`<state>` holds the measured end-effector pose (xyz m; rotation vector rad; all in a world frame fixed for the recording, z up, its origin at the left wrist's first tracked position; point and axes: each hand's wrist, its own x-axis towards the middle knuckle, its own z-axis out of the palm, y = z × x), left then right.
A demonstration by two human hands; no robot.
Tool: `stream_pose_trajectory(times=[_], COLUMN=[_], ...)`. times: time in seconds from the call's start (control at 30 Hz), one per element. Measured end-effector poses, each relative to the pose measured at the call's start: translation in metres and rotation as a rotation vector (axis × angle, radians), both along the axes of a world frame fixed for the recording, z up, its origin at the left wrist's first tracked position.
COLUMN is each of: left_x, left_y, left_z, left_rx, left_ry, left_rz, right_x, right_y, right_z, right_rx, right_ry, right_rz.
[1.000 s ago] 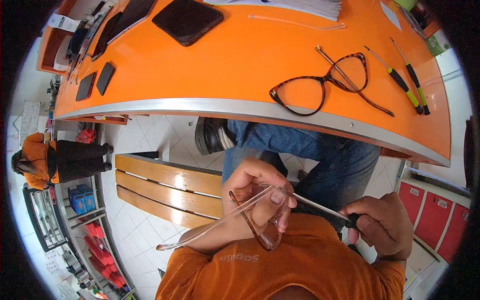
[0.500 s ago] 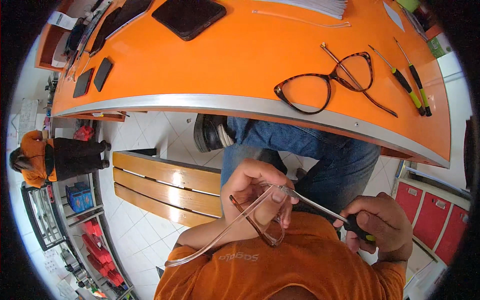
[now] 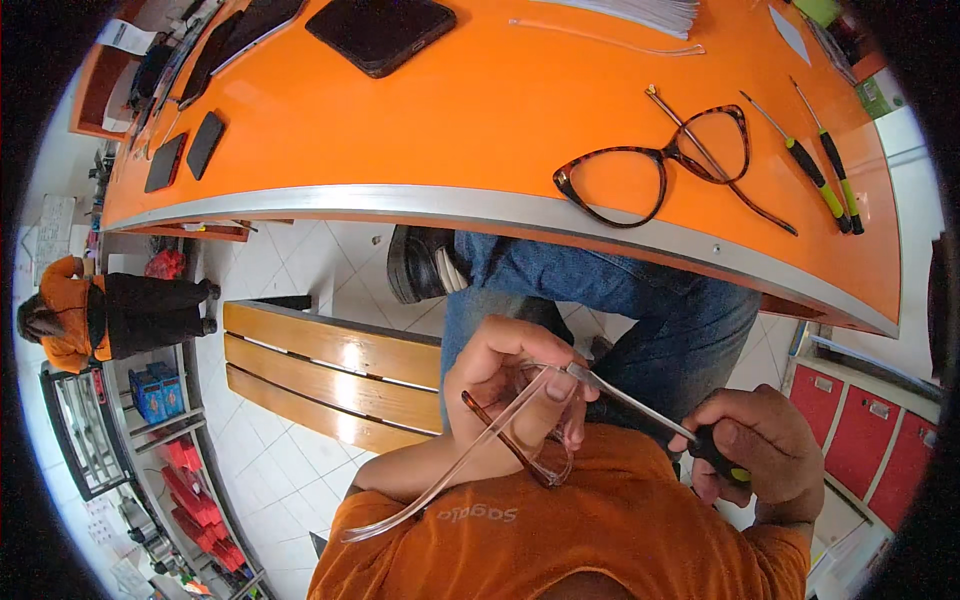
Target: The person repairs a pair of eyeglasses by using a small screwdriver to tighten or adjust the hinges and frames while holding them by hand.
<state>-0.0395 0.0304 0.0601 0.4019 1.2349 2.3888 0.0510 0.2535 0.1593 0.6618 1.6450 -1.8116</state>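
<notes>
My left hand is closed around eyeglass parts in front of my chest. A long clear temple arm sticks out from it toward the lower left, and a brown tortoiseshell piece crosses behind that arm. Fingers hide how these parts join. In my right hand is a screwdriver with a dark handle and green end. Its metal tip meets the clear arm's end beside my left thumb. On the orange table lies a tortoiseshell eyeglass frame, with a loose temple arm across it.
Two green-and-black screwdrivers and a clear temple arm lie on the orange table. A large dark phone and smaller dark devices are farther left. Beyond a wooden bench, another person stands near shelves.
The clear temple arm's free end has swung slightly down and to the right. The screwdriver tip has shifted a little at my left thumb; both hands keep their holds.
</notes>
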Motion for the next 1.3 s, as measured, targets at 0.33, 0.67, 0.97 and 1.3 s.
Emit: stream_pose_trajectory(times=[0.33, 0.67, 0.97, 1.3], left_x=[0.001, 0.003, 0.003, 0.004], left_y=[0.004, 0.005, 0.004, -0.001], left_z=[0.001, -0.010, -0.011, -0.010], left_rx=[-0.012, -0.053, -0.155, -0.140], left_ry=[-0.027, 0.189, 0.234, 0.213], left_rz=[0.038, 0.124, 0.143, 0.127], right_x=[0.002, 0.004, -0.002, -0.003], right_y=[0.000, 0.001, 0.012, 0.004], right_z=[-0.004, -0.015, -0.021, -0.041], right_rx=[-0.055, -0.098, 0.093, 0.509], right_ry=[0.010, 0.032, 0.204, 0.675], right_rz=[-0.012, -0.053, 0.180, 0.176])
